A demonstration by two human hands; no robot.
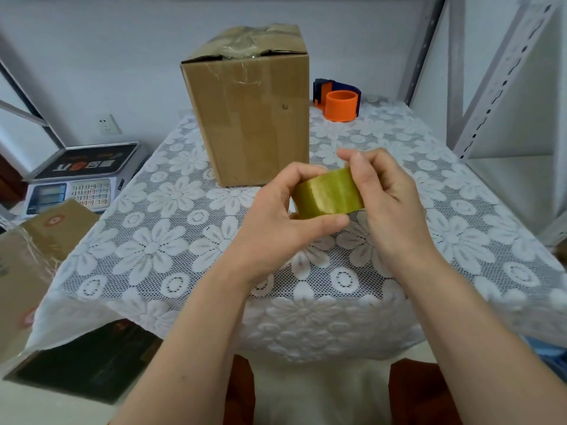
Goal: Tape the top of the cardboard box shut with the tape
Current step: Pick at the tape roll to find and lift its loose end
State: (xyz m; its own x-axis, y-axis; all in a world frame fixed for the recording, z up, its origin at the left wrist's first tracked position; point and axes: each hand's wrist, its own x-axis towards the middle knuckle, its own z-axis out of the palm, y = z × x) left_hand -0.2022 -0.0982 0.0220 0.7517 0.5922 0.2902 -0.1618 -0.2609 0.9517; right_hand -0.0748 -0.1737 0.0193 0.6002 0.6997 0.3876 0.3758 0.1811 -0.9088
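Left hand [276, 210] and right hand [389, 191] both gripping yellowish tape roll [326, 196] above lace tablecloth [171, 228], seemingly hunting tape end. Cardboard box [251, 118] standing beyond, top flaps gaping; sealing not yet begun.

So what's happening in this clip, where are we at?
A person holds a roll of yellowish tape in both hands, the left hand gripping it and the right hand picking at its upper edge. The cardboard box stands untouched behind on the lace-covered table, flaps slightly gaping. An orange dispenser sits beside it.
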